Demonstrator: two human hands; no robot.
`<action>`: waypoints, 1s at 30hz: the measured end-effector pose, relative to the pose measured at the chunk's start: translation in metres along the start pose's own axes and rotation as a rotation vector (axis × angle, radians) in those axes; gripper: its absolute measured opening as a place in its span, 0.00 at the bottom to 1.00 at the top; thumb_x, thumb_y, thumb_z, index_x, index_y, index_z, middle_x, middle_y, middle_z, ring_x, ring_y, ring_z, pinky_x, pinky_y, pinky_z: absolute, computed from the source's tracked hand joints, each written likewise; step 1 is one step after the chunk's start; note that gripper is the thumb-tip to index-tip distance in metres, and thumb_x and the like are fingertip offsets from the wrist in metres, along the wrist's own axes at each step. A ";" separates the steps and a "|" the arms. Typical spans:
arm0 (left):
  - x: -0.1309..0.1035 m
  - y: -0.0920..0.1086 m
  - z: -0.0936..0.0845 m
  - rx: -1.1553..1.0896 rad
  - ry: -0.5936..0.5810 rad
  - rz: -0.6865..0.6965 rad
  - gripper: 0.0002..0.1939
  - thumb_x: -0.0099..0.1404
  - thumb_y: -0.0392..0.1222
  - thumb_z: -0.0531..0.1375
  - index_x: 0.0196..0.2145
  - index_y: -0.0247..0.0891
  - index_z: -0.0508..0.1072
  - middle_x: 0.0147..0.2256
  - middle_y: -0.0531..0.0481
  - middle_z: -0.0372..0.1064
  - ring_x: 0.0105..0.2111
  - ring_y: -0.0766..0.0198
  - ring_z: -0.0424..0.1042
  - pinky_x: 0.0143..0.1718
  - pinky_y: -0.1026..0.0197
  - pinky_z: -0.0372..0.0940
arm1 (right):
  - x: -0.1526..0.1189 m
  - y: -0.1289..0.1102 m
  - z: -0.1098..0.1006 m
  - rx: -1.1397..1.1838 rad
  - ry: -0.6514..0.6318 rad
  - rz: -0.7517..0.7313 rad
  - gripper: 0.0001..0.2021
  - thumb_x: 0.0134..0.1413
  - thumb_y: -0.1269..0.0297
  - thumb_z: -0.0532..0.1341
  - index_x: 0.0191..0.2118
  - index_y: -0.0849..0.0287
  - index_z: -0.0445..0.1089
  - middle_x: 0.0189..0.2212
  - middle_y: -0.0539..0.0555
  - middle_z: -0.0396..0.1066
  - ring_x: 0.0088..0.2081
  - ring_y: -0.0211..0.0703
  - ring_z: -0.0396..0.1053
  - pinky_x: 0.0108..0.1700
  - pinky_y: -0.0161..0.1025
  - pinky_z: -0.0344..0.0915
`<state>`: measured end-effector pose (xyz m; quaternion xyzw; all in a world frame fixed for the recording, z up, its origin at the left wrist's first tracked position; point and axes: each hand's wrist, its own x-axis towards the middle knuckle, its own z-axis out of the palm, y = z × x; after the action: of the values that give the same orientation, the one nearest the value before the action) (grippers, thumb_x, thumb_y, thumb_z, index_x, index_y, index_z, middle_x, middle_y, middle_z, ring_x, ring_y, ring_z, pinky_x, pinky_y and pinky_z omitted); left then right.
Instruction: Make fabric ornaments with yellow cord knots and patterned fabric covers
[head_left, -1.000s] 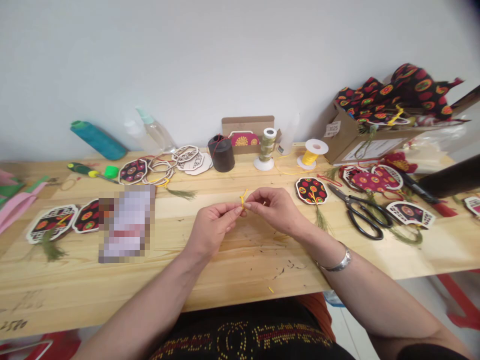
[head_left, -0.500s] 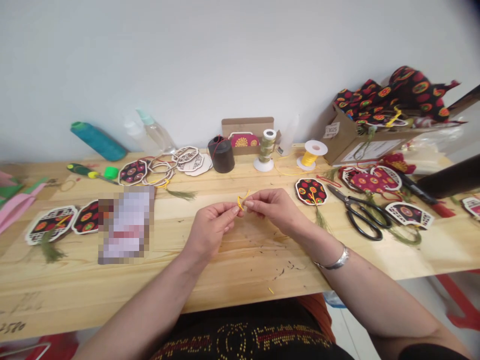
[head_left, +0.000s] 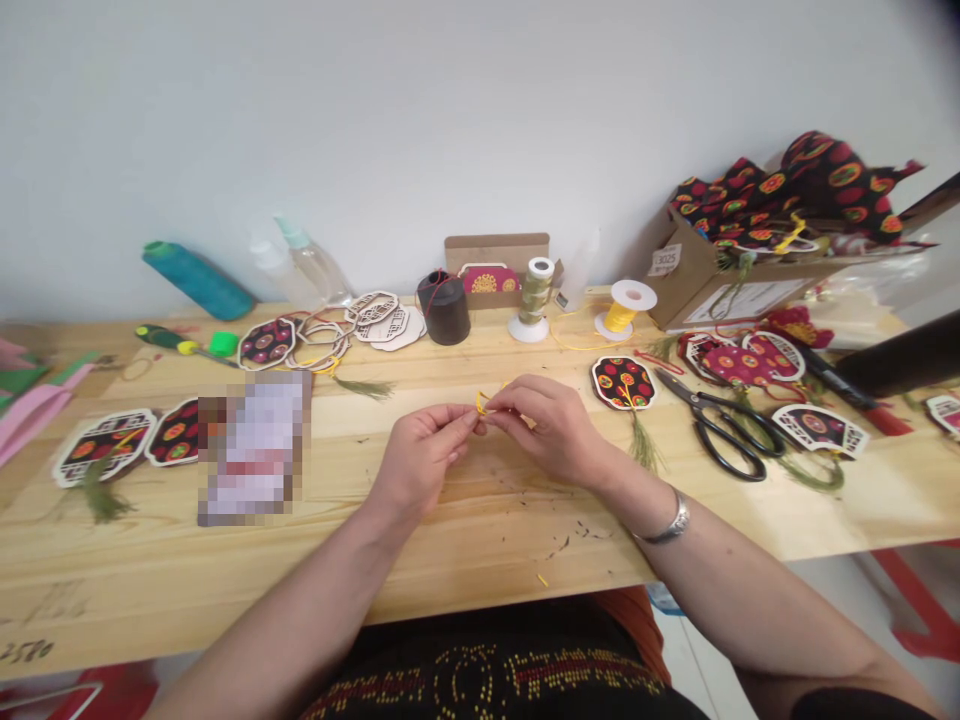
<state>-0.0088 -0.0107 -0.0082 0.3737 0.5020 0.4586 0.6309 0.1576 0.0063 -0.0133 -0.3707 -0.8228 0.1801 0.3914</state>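
Note:
My left hand (head_left: pixel 427 450) pinches a short piece of yellow cord (head_left: pixel 482 402) between thumb and forefinger, above the middle of the wooden table. Against it, my right hand (head_left: pixel 551 425) grips the same cord with its fingertips, and its fingers cover part of the cord. A small loop of cord stands up between the two hands. To the right of my right hand lies an octagonal pendant (head_left: pixel 622 382) with dark patterned fabric and a green tassel (head_left: pixel 643 442). Black-handled scissors (head_left: pixel 724 425) lie farther right, blades apart.
Along the wall stand a yellow cord spool (head_left: pixel 621 312), a green thread spool (head_left: pixel 532 300), a black thread cone (head_left: pixel 442 308) and spray bottles (head_left: pixel 311 265). A cardboard box (head_left: pixel 679 265) holds patterned fabric. More pendants (head_left: pixel 109 447) and a screwdriver (head_left: pixel 165 341) lie at left.
My right hand has turned and its fingers have curled farther over the cord, covering the end that stuck up before. My left hand has stayed almost still.

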 end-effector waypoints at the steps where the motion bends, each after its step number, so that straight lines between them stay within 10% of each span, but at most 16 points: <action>1: 0.000 0.000 0.000 0.004 0.002 -0.002 0.09 0.49 0.42 0.67 0.25 0.31 0.77 0.22 0.50 0.70 0.16 0.77 0.50 0.17 0.67 0.42 | 0.000 0.000 -0.001 -0.041 -0.010 -0.020 0.09 0.61 0.65 0.55 0.34 0.61 0.71 0.30 0.56 0.73 0.32 0.40 0.68 0.36 0.37 0.63; 9: 0.000 -0.001 -0.002 0.058 -0.010 0.021 0.09 0.51 0.42 0.67 0.25 0.32 0.77 0.23 0.50 0.70 0.16 0.77 0.51 0.18 0.67 0.42 | 0.003 0.001 -0.001 -0.038 -0.025 0.085 0.08 0.59 0.71 0.55 0.30 0.61 0.67 0.27 0.54 0.70 0.29 0.39 0.65 0.33 0.35 0.59; 22: 0.000 -0.003 -0.003 0.118 -0.041 0.035 0.10 0.53 0.44 0.65 0.25 0.33 0.76 0.24 0.50 0.70 0.17 0.75 0.50 0.18 0.66 0.42 | 0.009 -0.001 -0.003 0.629 -0.174 0.629 0.16 0.55 0.56 0.60 0.26 0.65 0.74 0.21 0.51 0.70 0.24 0.33 0.63 0.30 0.34 0.62; 27: -0.002 -0.004 -0.005 0.269 -0.075 0.032 0.11 0.55 0.46 0.63 0.26 0.35 0.76 0.21 0.52 0.66 0.17 0.73 0.50 0.19 0.65 0.43 | 0.008 0.004 -0.004 0.514 0.027 0.419 0.07 0.52 0.67 0.62 0.38 0.59 0.75 0.35 0.54 0.75 0.36 0.38 0.69 0.39 0.38 0.66; 30: -0.004 -0.002 -0.004 0.342 -0.087 0.035 0.11 0.56 0.47 0.63 0.25 0.36 0.75 0.17 0.55 0.60 0.17 0.72 0.49 0.19 0.65 0.44 | 0.009 0.005 -0.010 0.416 -0.071 0.151 0.12 0.57 0.73 0.57 0.44 0.56 0.73 0.43 0.55 0.73 0.46 0.40 0.67 0.50 0.43 0.64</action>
<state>-0.0129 -0.0147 -0.0101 0.5037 0.5385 0.3608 0.5710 0.1638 0.0161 -0.0050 -0.3358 -0.7511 0.3877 0.4156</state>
